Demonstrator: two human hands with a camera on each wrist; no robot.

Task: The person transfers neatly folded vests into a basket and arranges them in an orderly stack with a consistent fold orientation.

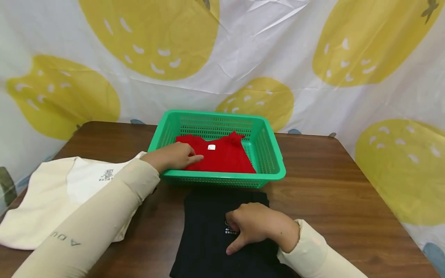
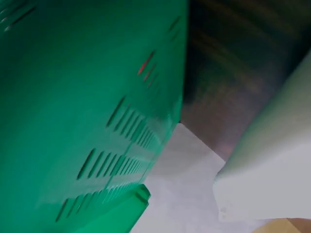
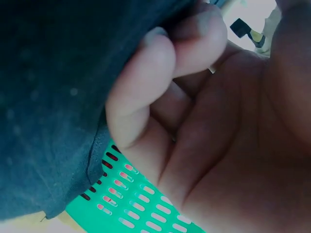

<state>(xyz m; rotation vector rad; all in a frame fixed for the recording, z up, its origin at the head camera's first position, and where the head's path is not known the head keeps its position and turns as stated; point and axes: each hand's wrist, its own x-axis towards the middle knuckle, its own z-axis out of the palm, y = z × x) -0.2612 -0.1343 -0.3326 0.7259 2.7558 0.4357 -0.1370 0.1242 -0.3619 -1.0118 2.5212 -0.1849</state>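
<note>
A folded red garment (image 1: 222, 156) with a small white label lies inside a green plastic basket (image 1: 222, 177). My left hand (image 1: 174, 156) reaches over the basket's left front corner, its fingers loosely bent at the garment's left side. The basket's slotted wall (image 2: 116, 131) fills much of the left wrist view, which does not show the fingers. In front of the basket lies a folded black garment (image 1: 208, 231) with small white print. My right hand (image 1: 255, 224) rests on it, thumb out to the side. Its loosely curled fingers (image 3: 141, 87) touch the black cloth in the right wrist view.
A cream garment (image 1: 45, 208) with a white printed panel (image 1: 87, 181) lies on the table's left side, partly behind my left sleeve (image 1: 87, 216). The brown wooden table (image 1: 340, 208) backs onto a white hanging cloth (image 1: 264, 46) with yellow fruit prints.
</note>
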